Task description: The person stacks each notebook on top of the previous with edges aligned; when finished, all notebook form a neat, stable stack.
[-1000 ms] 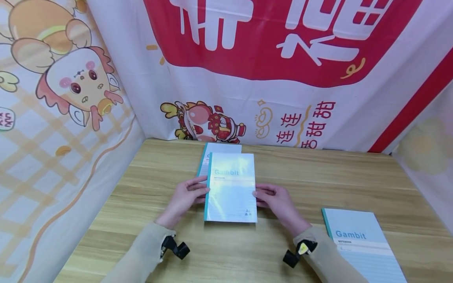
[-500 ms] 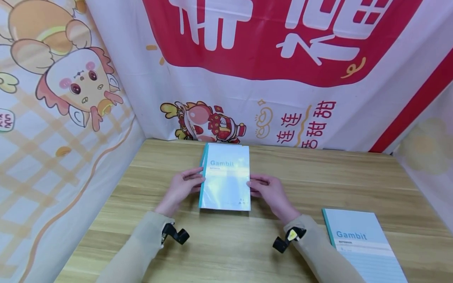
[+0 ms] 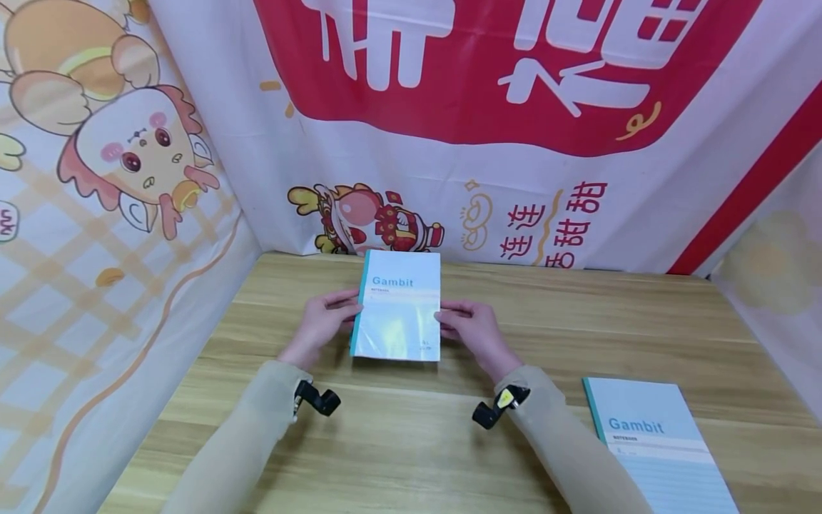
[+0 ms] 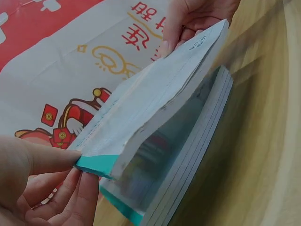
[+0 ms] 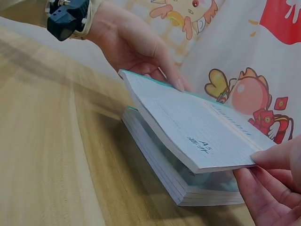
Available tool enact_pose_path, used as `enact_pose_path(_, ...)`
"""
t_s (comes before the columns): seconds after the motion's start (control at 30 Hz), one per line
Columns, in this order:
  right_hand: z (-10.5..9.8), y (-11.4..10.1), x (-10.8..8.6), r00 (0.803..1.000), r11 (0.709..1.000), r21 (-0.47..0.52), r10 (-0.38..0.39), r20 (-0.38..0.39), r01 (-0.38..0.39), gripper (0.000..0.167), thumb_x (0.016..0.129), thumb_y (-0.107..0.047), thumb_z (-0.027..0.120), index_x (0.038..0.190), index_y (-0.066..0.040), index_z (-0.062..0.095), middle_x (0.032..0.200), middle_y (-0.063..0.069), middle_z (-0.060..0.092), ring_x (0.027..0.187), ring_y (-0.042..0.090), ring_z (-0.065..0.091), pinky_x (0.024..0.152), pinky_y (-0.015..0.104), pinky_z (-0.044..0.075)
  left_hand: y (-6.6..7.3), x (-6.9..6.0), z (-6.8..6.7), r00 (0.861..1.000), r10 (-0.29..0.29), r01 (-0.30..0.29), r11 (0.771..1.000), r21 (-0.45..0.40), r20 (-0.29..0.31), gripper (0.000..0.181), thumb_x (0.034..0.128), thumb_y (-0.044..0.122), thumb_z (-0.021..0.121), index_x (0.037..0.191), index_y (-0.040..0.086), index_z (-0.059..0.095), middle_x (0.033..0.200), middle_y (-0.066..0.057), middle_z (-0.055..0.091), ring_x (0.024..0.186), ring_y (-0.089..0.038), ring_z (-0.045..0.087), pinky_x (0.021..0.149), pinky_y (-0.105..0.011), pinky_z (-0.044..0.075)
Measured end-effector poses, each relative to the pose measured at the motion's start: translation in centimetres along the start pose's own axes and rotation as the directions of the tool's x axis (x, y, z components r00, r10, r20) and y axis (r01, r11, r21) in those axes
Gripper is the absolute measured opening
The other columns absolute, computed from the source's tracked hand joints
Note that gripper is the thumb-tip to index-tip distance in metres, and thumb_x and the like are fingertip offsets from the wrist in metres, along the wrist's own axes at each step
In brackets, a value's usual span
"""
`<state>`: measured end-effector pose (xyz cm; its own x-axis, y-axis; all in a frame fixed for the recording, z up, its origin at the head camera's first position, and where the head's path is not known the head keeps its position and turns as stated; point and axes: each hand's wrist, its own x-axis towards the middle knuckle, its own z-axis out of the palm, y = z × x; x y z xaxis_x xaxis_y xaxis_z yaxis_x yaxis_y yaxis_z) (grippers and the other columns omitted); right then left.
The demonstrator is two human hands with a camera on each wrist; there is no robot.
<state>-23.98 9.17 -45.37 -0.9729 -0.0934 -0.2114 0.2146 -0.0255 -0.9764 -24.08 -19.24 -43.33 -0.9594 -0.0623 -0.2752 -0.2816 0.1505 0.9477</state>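
Fingers [image 3: 347,312] of my left hand [image 3: 319,323] and right hand [image 3: 478,332] pinch one notebook [image 3: 398,314] by opposite edges, head view; wood-grained tabletop [image 3: 398,435], printed cloth [image 3: 372,160] behind, second notebook [image 3: 655,428] lying right. Left wrist view: held notebook tilts above a stack [image 4: 195,146] on the tabletop. Right wrist view: gap visible between them; cartoon-printed cloth beyond.

notebook [image 3: 399,314] above stack [image 5: 153,159], other notebook [image 3: 661,442] right

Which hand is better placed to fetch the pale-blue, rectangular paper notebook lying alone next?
Probably the right hand: the lone notebook lies nearer it. The left hand is farther away. Both hands pinch a raised pale-blue, teal-spined notebook, so letting go comes first.
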Motion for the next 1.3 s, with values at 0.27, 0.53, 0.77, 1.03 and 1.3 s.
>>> enact_pose_path(0.27,0.7,-0.1,1.2,1.0,1.0,-0.017,0.001,-0.023,-0.001,0.031,0.092,-0.007,0.075,0.122,-0.001,0.069,0.11,0.016,0.071,0.096,0.026,0.071,0.083,0.033,0.06,0.1,1.8,-0.4,1.0,0.023,-0.023,0.999,0.026,-0.014,0.04,0.0991,0.013,0.069,0.139,0.01,0.063,0.129,-0.01,0.065,0.115,-0.022,0.062,0.095,-0.036,0.055)
enact_pose_path(0.53,1.2,0.1,2.4,0.998,0.998,-0.041,0.036,-0.054,-0.038,0.031,0.092,-0.008,0.076,0.122,-0.004,0.07,0.11,0.014,0.07,0.095,0.024,0.07,0.081,0.031,0.06,0.0,3.3,-0.4,0.999,-0.009,0.011,0.999,0.052,-0.031,0.038,0.0999,0.015,0.068,0.138,0.012,0.064,0.13,-0.009,0.065,0.115,-0.021,0.063,0.095,-0.034,0.055)
enact_pose_path(0.77,1.4,0.3,2.9,0.996,0.996,-0.069,0.058,-0.068,-0.062,0.031,0.092,-0.009,0.076,0.122,-0.005,0.07,0.111,0.013,0.069,0.093,0.023,0.071,0.08,0.03,0.061,-0.6,4.0,-0.5,1.0,0.007,-0.005,0.996,0.085,-0.022,0.039,0.1008,0.015,0.067,0.139,0.009,0.062,0.134,-0.012,0.063,0.118,-0.023,0.062,0.097,-0.035,0.054)
enact_pose_path(1.03,1.5,0.6,3.2,0.994,0.993,-0.104,0.052,-0.092,-0.062,0.029,0.091,-0.009,0.076,0.12,-0.007,0.071,0.11,0.012,0.069,0.091,0.023,0.072,0.078,0.03,0.061,-1.2,4.5,-0.3,1.0,0.02,-0.017,0.987,0.161,-0.016,0.038,0.0986,0.015,0.069,0.136,0.008,0.064,0.133,-0.012,0.064,0.117,-0.024,0.063,0.1,-0.038,0.052)
enact_pose_path(1.3,1.4,0.7,3.1,0.993,0.988,-0.138,0.054,-0.101,-0.068,0.028,0.092,-0.012,0.077,0.119,-0.01,0.072,0.11,0.01,0.069,0.092,0.021,0.071,0.078,0.03,0.061,-1.2,4.6,0.1,0.999,0.005,0.001,0.983,0.181,-0.033,0.038,0.0993,0.014,0.068,0.136,0.008,0.064,0.135,-0.012,0.064,0.122,-0.024,0.06,0.103,-0.039,0.049)
